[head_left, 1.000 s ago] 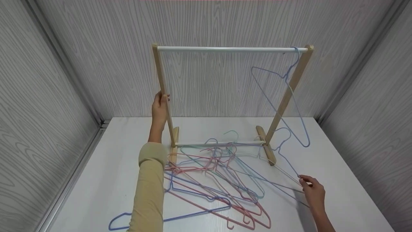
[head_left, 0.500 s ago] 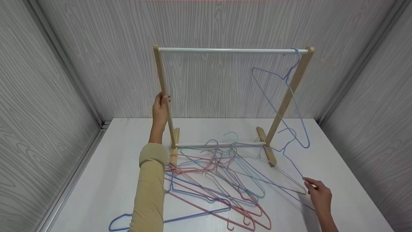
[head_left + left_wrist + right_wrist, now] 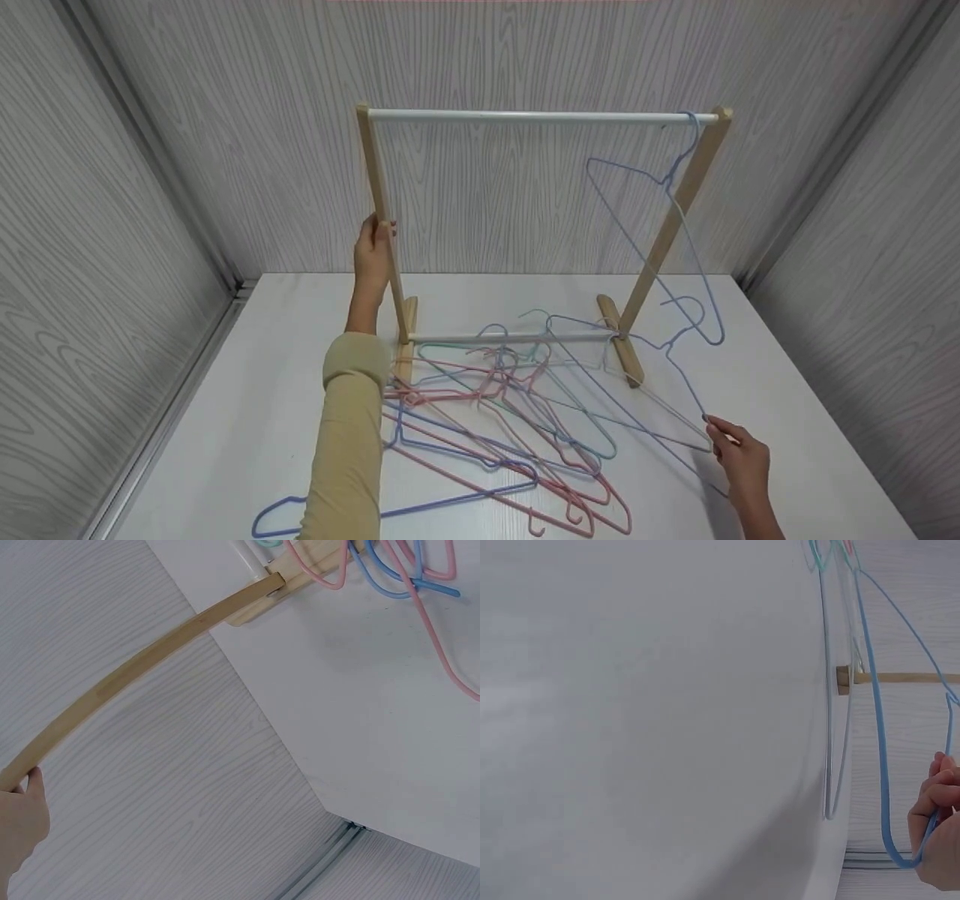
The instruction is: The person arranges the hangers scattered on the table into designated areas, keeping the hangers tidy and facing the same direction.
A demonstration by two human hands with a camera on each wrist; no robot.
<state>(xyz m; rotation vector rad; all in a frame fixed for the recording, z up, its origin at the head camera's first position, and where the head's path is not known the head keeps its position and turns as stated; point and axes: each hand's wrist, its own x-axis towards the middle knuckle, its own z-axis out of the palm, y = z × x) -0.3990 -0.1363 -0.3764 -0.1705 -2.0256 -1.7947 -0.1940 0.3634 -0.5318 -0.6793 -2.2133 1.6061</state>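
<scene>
At the near left, a dark blue hanger (image 3: 450, 502) lies on the white table (image 3: 240, 427), partly hidden by a tan sleeve (image 3: 356, 405). Farther back, the left hand (image 3: 371, 259) grips the wooden left upright (image 3: 373, 165), fingertips showing past its right edge. Right of the sleeve, a tangled heap of hangers (image 3: 504, 379), pink, blue and green, spreads across the middle. Toward the far right, a hanging blue hanger (image 3: 667, 181) dangles from the white top bar (image 3: 544, 117) beside the right upright (image 3: 703, 157). Below it, at the near right, the right hand (image 3: 741, 454) pinches a lower blue hanger (image 3: 667, 347) by its right shoulder, thumb and finger closed narrowly; its hook overlaps the hanging one's lower corner, whether touching I cannot tell.
</scene>
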